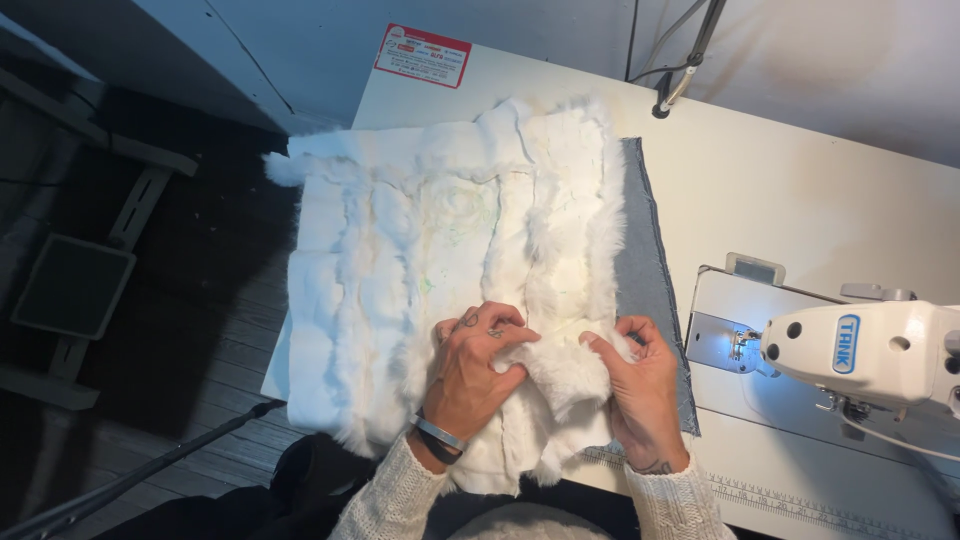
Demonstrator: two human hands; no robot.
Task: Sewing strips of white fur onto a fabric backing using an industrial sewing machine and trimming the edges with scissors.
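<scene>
While both hands, left hand [470,365] and right hand [640,385], grasp its near fold, one white fur panel [440,230] lies patchy, seamed, over one grey cloth [640,250].

sticker [422,55]: rectangular, red with white panels and small print; stuck flat at the far left corner of the white table [800,190], slightly skewed to the table edge.
badge [847,343]: small upright rounded rectangle, blue border and lettering on white; on the side of the white sewing machine head [880,355], at right.
printed ruler scale [800,495]: dark ticks along table's near edge.
packages, screens: none seen.
</scene>
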